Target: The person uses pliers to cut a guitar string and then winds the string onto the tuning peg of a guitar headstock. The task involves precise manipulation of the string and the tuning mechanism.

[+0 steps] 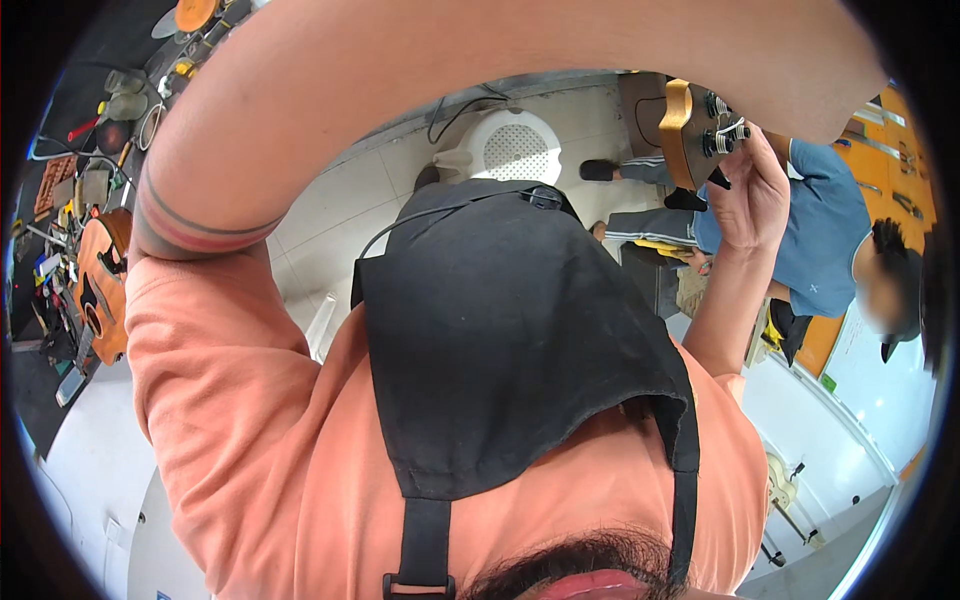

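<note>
My left arm crosses the top of the head view from left to right, and its hand lies hidden past the rim. Beneath that wrist, at the upper right, is the wooden headstock point(677, 140) of a stringed instrument, with black tuning pegs and pale string wound on their posts. My right hand point(752, 195) is raised to it from below, fingers bent around the edge by the pegs point(738, 132). The forearm covers the rest of the instrument. A black apron point(500, 330) hangs over my front.
On the left, a dark bench holds tools, jars and an orange-brown stringed instrument point(103, 285). A white perforated stool point(515, 150) stands on the tiled floor near a cable. At right are a co-worker in a blue shirt point(825, 225) and an orange tool board point(885, 165).
</note>
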### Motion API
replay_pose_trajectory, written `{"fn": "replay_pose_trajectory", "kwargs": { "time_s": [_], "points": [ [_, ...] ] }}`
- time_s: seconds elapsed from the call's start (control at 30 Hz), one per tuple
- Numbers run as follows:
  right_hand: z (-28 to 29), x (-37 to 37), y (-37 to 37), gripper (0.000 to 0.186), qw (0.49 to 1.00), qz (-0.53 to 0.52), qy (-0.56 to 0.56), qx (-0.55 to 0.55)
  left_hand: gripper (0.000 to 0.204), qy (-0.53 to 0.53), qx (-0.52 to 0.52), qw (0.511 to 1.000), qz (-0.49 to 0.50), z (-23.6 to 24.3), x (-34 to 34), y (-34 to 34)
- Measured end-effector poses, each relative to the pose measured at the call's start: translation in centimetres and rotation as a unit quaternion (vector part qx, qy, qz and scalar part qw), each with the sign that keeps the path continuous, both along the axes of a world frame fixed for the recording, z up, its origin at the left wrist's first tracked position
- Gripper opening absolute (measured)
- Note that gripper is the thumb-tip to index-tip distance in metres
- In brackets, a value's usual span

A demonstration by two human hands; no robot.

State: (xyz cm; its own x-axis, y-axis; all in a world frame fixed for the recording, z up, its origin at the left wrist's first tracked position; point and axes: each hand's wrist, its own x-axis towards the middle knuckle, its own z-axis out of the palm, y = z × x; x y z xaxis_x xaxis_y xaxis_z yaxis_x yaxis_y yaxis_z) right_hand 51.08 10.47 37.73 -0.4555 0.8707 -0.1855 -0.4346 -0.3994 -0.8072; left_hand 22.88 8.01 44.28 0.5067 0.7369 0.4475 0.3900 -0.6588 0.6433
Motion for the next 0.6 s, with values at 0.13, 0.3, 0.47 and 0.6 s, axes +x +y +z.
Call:
{"fn": "replay_pose_trajectory", "kwargs": {
  "time_s": [0.13, 0.3, 0.47, 0.6],
  "points": [
    [0.7, -0.8, -0.5, 0.032, 0.997, 0.01, 0.072, -0.023, 0.033, -0.079, -0.04, 0.996, 0.006, 0.2, -1.8, -0.4],
    [1.2, -0.1, -2.7, 0.038, 0.997, -0.056, 0.055, 0.007, 0.035, -0.262, -0.167, 0.951, 0.004, 0.9, -3.4, -0.8],
    [3.1, -0.7, -4.6, 0.033, 0.988, -0.147, 0.029, -0.032, 0.016, -0.443, -0.07, 0.892, -0.063, -0.2, -3.2, -1.4],
    [4.1, -0.4, -5.7, 0.031, 0.977, -0.174, 0.123, -0.025, 0.023, -0.439, -0.098, 0.884, -0.124, -0.7, -0.7, -2.5]
  ]
}}
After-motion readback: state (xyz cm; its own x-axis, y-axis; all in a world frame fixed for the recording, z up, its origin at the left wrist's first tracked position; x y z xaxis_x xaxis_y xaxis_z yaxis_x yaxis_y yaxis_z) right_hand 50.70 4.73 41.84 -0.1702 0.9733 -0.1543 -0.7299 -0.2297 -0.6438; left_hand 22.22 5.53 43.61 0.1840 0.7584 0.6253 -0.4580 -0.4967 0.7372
